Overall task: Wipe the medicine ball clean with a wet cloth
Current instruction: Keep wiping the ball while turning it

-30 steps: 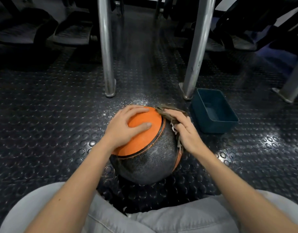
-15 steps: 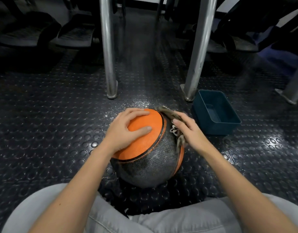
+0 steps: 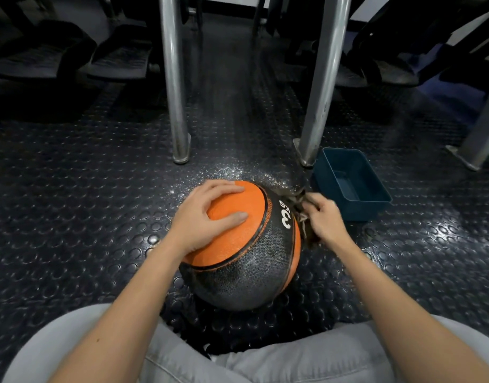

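**One ball, one cloth, two hands at work**

One medicine ball [image 3: 238,244], orange and black, sits on the studded floor [image 3: 72,203] between the person's grey-trousered knees. One blue tub [image 3: 351,186] stands near it on the right. Three metal posts rise beyond: a left post [image 3: 173,78], a middle post [image 3: 322,78] and a far-right post [image 3: 483,134].

The black panel carries a large white "3" with smaller white letters beside it that look like "kg", though they are too small to be sure.

The left hand [image 3: 207,217] lies with fingers spread flat on the orange panel, pressing down, holding nothing. The right hand [image 3: 324,219] has its fingers curled round the one brown cloth [image 3: 298,202], held against the ball's right side.

Half a second ago the right hand and cloth lay over the top of the black panel, hiding the white marking; they now sit further right and the marking shows. The left hand has kept its place
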The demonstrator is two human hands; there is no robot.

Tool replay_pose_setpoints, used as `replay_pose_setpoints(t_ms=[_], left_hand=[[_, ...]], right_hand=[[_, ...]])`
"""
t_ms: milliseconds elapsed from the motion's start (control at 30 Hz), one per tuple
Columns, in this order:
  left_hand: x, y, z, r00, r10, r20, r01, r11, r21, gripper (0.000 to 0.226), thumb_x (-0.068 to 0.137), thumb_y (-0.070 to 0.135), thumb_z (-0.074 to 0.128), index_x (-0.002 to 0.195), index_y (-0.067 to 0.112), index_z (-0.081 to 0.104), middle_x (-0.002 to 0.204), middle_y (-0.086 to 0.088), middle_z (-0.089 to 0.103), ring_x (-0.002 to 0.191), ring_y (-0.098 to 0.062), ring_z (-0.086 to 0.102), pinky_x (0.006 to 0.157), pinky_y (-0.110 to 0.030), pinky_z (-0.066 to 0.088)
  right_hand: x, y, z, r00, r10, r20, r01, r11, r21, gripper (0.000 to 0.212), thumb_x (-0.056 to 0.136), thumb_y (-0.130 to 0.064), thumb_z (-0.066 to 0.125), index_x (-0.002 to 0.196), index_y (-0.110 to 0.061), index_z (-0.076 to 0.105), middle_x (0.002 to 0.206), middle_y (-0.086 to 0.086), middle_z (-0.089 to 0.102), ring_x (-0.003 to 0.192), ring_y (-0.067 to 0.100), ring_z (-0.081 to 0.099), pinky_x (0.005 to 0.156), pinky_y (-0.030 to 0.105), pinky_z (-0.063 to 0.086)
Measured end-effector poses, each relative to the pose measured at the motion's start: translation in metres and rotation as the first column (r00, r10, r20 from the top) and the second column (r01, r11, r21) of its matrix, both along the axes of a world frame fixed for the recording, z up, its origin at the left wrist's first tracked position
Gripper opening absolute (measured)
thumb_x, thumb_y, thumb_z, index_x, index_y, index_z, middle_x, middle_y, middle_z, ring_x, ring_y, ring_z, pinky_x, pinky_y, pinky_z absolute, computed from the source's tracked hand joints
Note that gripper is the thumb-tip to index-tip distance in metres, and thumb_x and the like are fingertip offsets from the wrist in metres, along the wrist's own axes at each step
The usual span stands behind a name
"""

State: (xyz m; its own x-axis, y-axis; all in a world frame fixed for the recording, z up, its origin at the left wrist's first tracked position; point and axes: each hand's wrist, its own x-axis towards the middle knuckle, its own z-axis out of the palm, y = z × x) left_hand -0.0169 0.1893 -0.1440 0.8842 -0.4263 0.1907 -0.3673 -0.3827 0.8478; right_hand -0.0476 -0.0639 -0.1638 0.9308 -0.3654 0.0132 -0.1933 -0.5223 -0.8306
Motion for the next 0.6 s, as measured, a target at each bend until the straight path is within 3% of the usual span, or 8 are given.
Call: replay_pose_setpoints(t_ms=[67, 167, 233, 300, 367, 433, 500, 600], left_hand=[[0.001, -0.001, 0.001, 1.0, 0.003, 0.014, -0.003, 1.0, -0.001, 0.049, 0.06, 0.072, 0.058, 0.107, 0.058, 0.055, 0.123, 0.037, 0.045, 0.122, 0.0, 0.042, 0.103, -0.042, 0.035], [0.004, -0.002, 0.0, 1.0, 0.004, 0.022, -0.004, 1.0, -0.012, 0.046, 0.061, 0.07, 0.059, 0.105, 0.058, 0.055, 0.122, 0.035, 0.046, 0.12, 0.0, 0.044, 0.103, -0.041, 0.037], [0.004, -0.004, 0.0, 0.999, 0.007, 0.033, -0.007, 1.0, -0.02, 0.045, 0.061, 0.069, 0.06, 0.104, 0.058, 0.054, 0.121, 0.035, 0.047, 0.119, 0.0, 0.046, 0.103, -0.041, 0.037], [0.004, -0.007, 0.0, 0.999, 0.009, 0.041, -0.008, 1.0, -0.012, 0.046, 0.061, 0.07, 0.059, 0.104, 0.058, 0.053, 0.12, 0.035, 0.048, 0.118, 0.0, 0.046, 0.104, -0.041, 0.036], [0.004, -0.009, 0.001, 0.999, 0.006, 0.047, -0.006, 1.0, -0.006, 0.045, 0.062, 0.07, 0.059, 0.104, 0.058, 0.053, 0.121, 0.034, 0.048, 0.119, -0.001, 0.046, 0.104, -0.043, 0.036], [0.003, -0.009, 0.0, 0.999, 0.006, 0.05, -0.005, 1.0, -0.009, 0.045, 0.062, 0.071, 0.06, 0.104, 0.058, 0.053, 0.122, 0.033, 0.048, 0.119, -0.002, 0.046, 0.103, -0.044, 0.037], [0.002, -0.007, -0.001, 0.999, 0.012, 0.052, -0.011, 1.0, -0.016, 0.045, 0.062, 0.07, 0.06, 0.104, 0.057, 0.054, 0.122, 0.032, 0.049, 0.12, -0.002, 0.046, 0.103, -0.044, 0.038], [0.002, -0.007, -0.002, 0.999, 0.015, 0.051, -0.013, 1.0, -0.025, 0.046, 0.062, 0.069, 0.061, 0.105, 0.055, 0.055, 0.121, 0.031, 0.05, 0.119, -0.002, 0.047, 0.103, -0.043, 0.038]], right_hand=[[0.006, 0.002, 0.022, 0.98, -0.006, 0.198, -0.004, 0.999, 0.05, 0.038, 0.095, 0.001, 0.043, 0.121, -0.02, 0.06, 0.123, 0.004, 0.062, 0.105, 0.016, 0.057, 0.09, 0.029, 0.045], [-0.003, 0.019, 0.034, 0.893, 0.223, 0.392, -0.201, 0.975, -0.098, 0.055, 0.084, 0.013, 0.037, 0.125, -0.016, 0.059, 0.131, -0.009, 0.055, 0.12, 0.016, 0.052, 0.101, 0.028, 0.041], [-0.014, 0.026, 0.018, 0.883, 0.335, 0.328, -0.278, 0.937, -0.211, 0.07, 0.072, 0.017, 0.034, 0.116, -0.03, 0.061, 0.125, -0.02, 0.053, 0.119, 0.011, 0.05, 0.105, 0.023, 0.037], [-0.015, 0.017, 0.007, 0.917, 0.304, 0.26, -0.26, 0.947, -0.187, 0.073, 0.072, 0.022, 0.034, 0.108, -0.035, 0.063, 0.116, -0.022, 0.058, 0.111, 0.004, 0.052, 0.1, 0.016, 0.037], [-0.01, 0.01, 0.007, 0.961, 0.207, 0.182, -0.177, 0.97, -0.166, 0.062, 0.076, 0.023, 0.034, 0.106, -0.017, 0.068, 0.105, -0.009, 0.065, 0.097, 0.0, 0.055, 0.09, 0.015, 0.042], [-0.006, 0.005, 0.003, 0.997, 0.012, 0.08, 0.003, 0.982, -0.187, 0.05, 0.081, 0.021, 0.034, 0.112, -0.003, 0.066, 0.107, 0.006, 0.066, 0.097, 0.006, 0.055, 0.087, 0.014, 0.039], [-0.005, 0.008, 0.01, 0.986, -0.097, 0.135, 0.118, 0.98, -0.161, 0.051, 0.083, 0.02, 0.034, 0.115, -0.005, 0.065, 0.113, 0.008, 0.066, 0.105, 0.015, 0.057, 0.093, 0.016, 0.04], [-0.007, 0.022, 0.049, 0.938, 0.117, 0.327, -0.099, 0.993, -0.071, 0.054, 0.082, 0.019, 0.036, 0.106, -0.018, 0.066, 0.106, -0.003, 0.067, 0.098, 0.011, 0.061, 0.089, 0.016, 0.047]])
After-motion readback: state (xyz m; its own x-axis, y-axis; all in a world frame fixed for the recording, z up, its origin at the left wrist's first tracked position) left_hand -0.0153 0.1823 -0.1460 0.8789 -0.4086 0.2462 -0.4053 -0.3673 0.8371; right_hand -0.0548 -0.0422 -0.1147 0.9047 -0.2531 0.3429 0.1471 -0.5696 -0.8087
